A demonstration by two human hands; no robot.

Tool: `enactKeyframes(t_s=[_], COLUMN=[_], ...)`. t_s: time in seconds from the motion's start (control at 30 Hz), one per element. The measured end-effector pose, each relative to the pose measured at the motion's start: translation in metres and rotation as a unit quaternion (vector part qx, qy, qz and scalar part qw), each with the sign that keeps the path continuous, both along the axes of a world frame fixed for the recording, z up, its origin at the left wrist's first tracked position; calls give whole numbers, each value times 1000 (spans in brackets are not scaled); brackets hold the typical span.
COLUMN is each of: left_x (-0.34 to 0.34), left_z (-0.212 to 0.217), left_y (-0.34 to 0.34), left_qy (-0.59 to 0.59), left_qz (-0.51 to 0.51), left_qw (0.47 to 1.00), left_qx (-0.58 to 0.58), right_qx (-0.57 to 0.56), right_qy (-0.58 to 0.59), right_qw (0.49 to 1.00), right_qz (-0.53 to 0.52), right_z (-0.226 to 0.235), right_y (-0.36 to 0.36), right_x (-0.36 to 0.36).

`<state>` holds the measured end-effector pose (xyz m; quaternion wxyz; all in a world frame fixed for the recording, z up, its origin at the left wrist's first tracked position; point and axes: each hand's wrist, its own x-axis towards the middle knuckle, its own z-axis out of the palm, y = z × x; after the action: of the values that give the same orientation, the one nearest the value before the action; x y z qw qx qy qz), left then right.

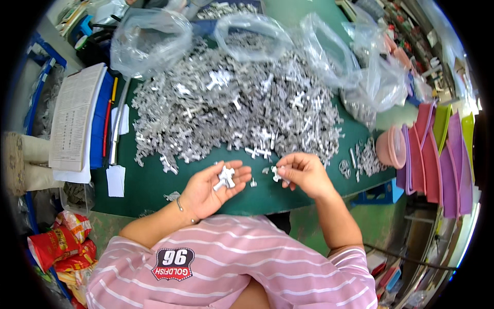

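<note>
My left hand (208, 191) is turned palm up, fingers a little curled, holding silver cross-shaped metal parts (225, 178) on the palm and fingers. Between thumb and fingertips, my right hand (309, 174) pinches a small silver metal part (277, 174), partly hidden by the fingers. On the green table between the hands lies a tiny metal piece (253, 183). Just beyond both hands spreads a large heap of similar grey metal parts (231, 110). A few loose pieces (172, 196) rest beside my left wrist.
Clear plastic bags (149, 44) line the heap's far side. At left are a paper stack (77, 118), pens and a metal rod (119, 123). A smaller pile of parts (368, 158), a pink tub (391, 148) and coloured bins (427, 159) stand at right.
</note>
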<state>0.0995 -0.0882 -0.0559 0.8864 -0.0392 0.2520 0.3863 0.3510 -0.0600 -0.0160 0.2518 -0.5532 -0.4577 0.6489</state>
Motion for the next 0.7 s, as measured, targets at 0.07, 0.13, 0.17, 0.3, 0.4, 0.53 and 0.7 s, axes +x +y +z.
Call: enactKeyframes(t_s=[0.07,0.13,0.17,0.3,0.4,0.53,0.7], left_x=[-2,-9,-13,-26,-30,-56,-90], left_z=[4,4,7,13,15,5,47], left_y=[-1,-3,-4,-7,-10,-6,70], left_qy=[-8,-5,-5,-2,11,8,1], left_qz=[7,23,40,77,93,127,276], left_qw=[1000,1000,999,997,994,988,954], left_qx=[0,11,15,28,48,84,115], right_qx=[25,87,106,260,250,244,240], right_qy=[22,62,95,274,213,72,64], right_qw=[999,993,986,918,938,967,968], right_qz=[-9,-57,-84,-124,-114,-21,16], right_z=[23,43,56,88,87,60,31], right_y=[40,90,119,216,209,142,81], right_x=[-7,-15,-22,-55,-73,-94,-73])
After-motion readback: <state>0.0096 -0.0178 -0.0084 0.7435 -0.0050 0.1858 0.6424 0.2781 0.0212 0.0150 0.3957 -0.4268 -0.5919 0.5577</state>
